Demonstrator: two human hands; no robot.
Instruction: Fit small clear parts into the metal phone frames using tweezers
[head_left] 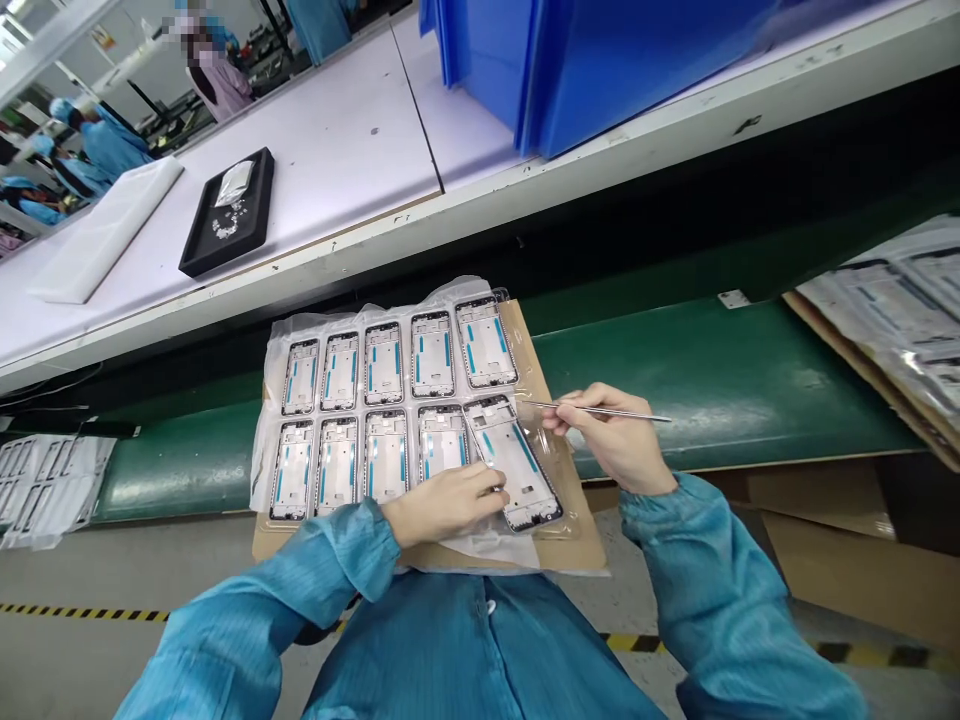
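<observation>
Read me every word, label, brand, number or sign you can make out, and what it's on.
No text can be read.
Phone frames: any markings too small.
Small white plate on the green surface: nothing legible.
Dark marks on the white bench edge: no legible letters.

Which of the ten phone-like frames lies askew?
The near-row frame at the right end, beside the left hand; it is turned, while the other nine line up.

Frames (385, 368) lie in two rows over cardboard (586, 548) — behind, on the bench (322, 140), a tray (253, 215) left of a bin (637, 60).
</observation>
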